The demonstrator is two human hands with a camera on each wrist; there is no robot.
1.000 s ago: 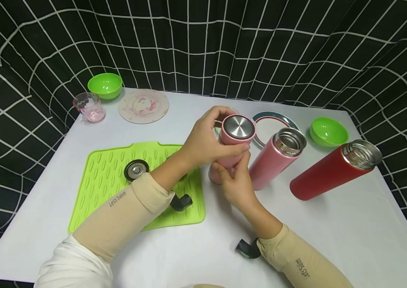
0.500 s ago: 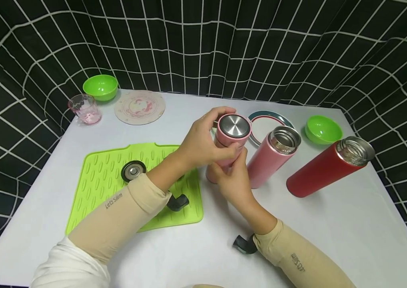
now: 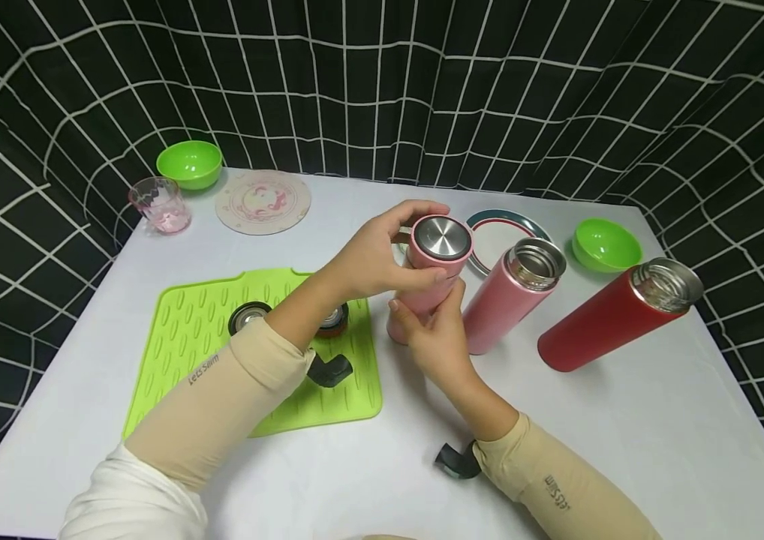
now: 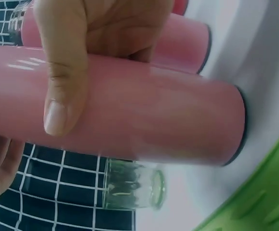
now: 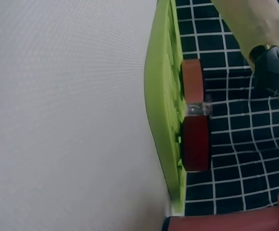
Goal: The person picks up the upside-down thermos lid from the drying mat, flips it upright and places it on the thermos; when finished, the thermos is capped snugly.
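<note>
A pink thermos flask [image 3: 419,302] with its steel-topped lid [image 3: 443,238] in place stands upright on the white table, between both hands. My left hand [image 3: 382,259] holds the lid, thumb on the near side and fingers reaching behind. Lower down, my right hand [image 3: 441,343] grips the flask's body; its thumb [image 4: 66,103] lies across the pink wall in the left wrist view. Just right stands a second pink flask [image 3: 506,304] with a bare steel mouth. Farther right is a red flask [image 3: 608,322], also without a lid.
On the left, a green mat [image 3: 186,345] bears a red lid [image 5: 196,143] and a pink lid [image 5: 193,79]. Behind are a green bowl [image 3: 189,165], a pink-tinted glass [image 3: 162,206], a round coaster [image 3: 263,202], a plate [image 3: 500,236], another green bowl [image 3: 605,246] and a clear glass [image 4: 129,185].
My left wrist has turned and the forearm shifted slightly left, uncovering the red lid on the mat. The left thumb has slid left along the lid. My right hand keeps its grip.
</note>
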